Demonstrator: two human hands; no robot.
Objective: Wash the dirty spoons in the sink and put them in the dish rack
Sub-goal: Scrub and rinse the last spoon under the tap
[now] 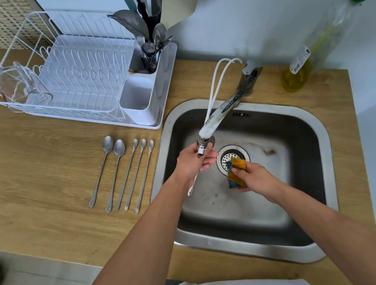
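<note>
Over the sink [325,153], nearest the viewer, the right hand [254,177] grips a folded yellow-and-blue sponge [236,171]; the left hand [191,163] holds one spoon [192,186], bowl end at the faucet [211,124] nozzle, handle slanting down. Judged step: washing or rinsing this spoon; next it likely goes to the dish rack [78,70]. Farther left, five slim, long-handled steel spoons [125,173] lie side by side on the counter [27,166].
</note>
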